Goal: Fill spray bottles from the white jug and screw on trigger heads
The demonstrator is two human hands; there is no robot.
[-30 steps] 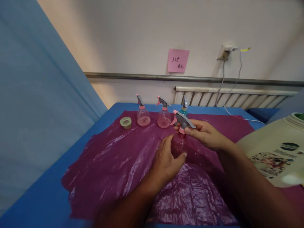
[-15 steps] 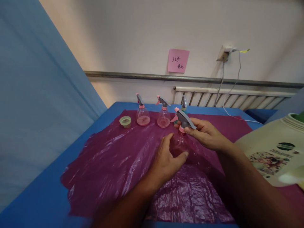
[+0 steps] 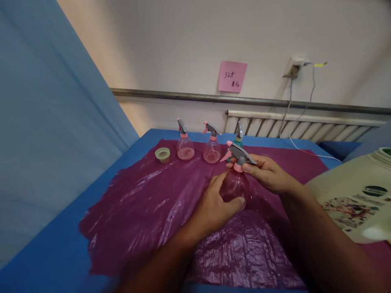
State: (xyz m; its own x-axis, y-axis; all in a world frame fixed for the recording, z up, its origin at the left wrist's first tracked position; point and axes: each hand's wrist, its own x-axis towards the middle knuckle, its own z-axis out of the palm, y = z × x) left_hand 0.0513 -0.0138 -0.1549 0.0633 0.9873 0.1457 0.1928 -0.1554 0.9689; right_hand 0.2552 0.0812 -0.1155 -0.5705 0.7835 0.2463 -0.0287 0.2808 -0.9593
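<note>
A clear, pink-tinted spray bottle (image 3: 236,186) stands upright before me on the purple plastic sheet (image 3: 137,215). My left hand (image 3: 218,205) is curved round its body, thumb on the near side. With fingers and thumb, my right hand (image 3: 270,173) grips the grey and pink trigger head (image 3: 240,154) near its pink collar, which sits at the bottle's neck. Two similar spray bottles, one on the left (image 3: 185,151) and another beside it (image 3: 211,151), stand farther back with some pink liquid inside. A teal spray bottle (image 3: 239,139) is partly hidden behind the trigger head.
A small greenish cup (image 3: 162,154) stands left of the bottles. At the right is a large cream jug (image 3: 345,195) with a printed label. A blue curtain (image 3: 61,114) hangs at left. Behind the table are a metal rail (image 3: 183,96), a radiator (image 3: 275,124) and a white cable (image 3: 308,153).
The trigger head has come down onto the bottle's neck; the red threads that showed below its collar are now covered. My left hand stays round the body. The view has shifted slightly.
</note>
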